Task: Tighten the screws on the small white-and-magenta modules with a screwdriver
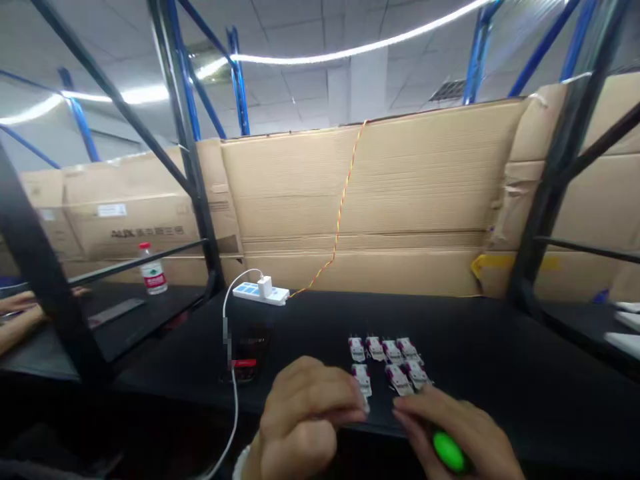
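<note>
My left hand [307, 417] is closed in a pinch near the table's front edge. At its fingertips shows a small white piece [367, 404], mostly hidden by the fingers. My right hand [463, 427] is curled around a tool with a rounded bright green handle end [449, 451]; its working end is hidden. Just beyond both hands, several small white plastic parts with magenta bits lie in rough rows on the black tabletop, among them a part at the back left [357, 349] and a part close to my right fingers [399, 379].
A phone-like dark object [245, 357] lies left of my hands, crossed by a white cable [234, 400]. Behind it sits a white power strip [245, 291] with a plug. Dark posts and cardboard [400, 200] bound the table. At far left are a bottle [153, 270] and another person's arm [20, 327].
</note>
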Tool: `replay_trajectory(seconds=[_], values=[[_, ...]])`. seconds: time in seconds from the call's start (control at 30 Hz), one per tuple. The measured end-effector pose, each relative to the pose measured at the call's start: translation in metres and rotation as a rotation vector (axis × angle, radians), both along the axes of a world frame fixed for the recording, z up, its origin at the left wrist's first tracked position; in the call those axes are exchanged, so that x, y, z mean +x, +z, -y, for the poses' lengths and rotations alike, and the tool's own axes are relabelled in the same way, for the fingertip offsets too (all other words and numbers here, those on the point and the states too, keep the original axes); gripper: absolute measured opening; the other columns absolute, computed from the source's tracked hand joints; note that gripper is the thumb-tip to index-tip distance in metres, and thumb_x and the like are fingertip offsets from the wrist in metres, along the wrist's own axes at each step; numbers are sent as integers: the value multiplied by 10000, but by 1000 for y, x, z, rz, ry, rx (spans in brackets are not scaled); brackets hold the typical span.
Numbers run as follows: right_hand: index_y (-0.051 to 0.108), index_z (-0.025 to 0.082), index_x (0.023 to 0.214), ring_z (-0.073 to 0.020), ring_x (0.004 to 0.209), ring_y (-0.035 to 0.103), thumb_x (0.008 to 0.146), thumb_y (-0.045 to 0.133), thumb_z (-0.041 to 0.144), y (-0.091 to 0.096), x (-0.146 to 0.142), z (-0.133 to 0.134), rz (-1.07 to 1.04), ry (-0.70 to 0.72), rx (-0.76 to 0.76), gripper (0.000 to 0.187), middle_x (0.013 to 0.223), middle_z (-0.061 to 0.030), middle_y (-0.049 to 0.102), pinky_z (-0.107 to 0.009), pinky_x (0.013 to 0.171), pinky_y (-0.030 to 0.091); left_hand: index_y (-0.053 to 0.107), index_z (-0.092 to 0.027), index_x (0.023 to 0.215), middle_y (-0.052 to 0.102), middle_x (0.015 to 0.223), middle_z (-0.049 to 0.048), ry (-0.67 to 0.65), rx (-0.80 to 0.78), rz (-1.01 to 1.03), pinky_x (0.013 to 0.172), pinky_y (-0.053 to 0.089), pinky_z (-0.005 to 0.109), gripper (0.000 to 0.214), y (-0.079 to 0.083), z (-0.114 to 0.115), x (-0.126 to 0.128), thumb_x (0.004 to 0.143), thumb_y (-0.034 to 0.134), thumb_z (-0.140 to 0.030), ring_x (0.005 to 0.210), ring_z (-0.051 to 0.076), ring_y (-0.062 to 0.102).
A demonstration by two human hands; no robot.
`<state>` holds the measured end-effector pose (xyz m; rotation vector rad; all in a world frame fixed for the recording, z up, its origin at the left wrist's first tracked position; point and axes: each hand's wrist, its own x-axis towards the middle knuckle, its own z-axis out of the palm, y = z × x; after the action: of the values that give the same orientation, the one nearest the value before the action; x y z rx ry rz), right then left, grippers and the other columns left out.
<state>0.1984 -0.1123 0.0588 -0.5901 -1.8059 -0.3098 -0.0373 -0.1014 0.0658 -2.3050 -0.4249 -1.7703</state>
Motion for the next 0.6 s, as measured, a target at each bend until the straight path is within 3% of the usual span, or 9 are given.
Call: replay_trajectory(seconds=[0.13, 0.27, 0.5, 0.6], values=[[613, 230, 904, -125, 465, 625, 955, 633, 121, 9, 5, 2, 53, 42, -52, 122, 655, 26, 681, -249, 463, 453, 624, -220, 927, 819, 934, 29, -15, 68, -11, 716, 634, 322, 199, 14, -10, -1, 952, 664, -27, 824, 185, 786], [491, 236, 761, -78, 443, 490, 943, 664, 107, 16, 17, -1, 61, -34, -71, 282, 589, 73, 518, -222, 463, 381, 635, -200, 956, 774, 881, 22, 75, -12, -46, 741, 615, 277, 233, 24, -23, -6, 912, 647, 29, 797, 154, 749], [545, 214, 762, -72, 506, 514, 915, 718, 108, 28, 36, -1, -20, -102, -104, 254, 635, 67, 550, -206, 541, 430, 743, -181, 1125, 709, 985, 60, 176, -226, -213, 778, 578, 259, 297, 19, -41, -4, 982, 543, -13, 884, 156, 703], [538, 216, 751, -75, 519, 516, 908, 731, 121, 29, 41, -1, -19, -119, -120, 266, 642, 66, 555, -213, 537, 417, 774, -184, 1057, 682, 979, 58, 179, -267, -270, 784, 565, 266, 316, 15, -46, -2, 974, 518, -18, 886, 161, 683]])
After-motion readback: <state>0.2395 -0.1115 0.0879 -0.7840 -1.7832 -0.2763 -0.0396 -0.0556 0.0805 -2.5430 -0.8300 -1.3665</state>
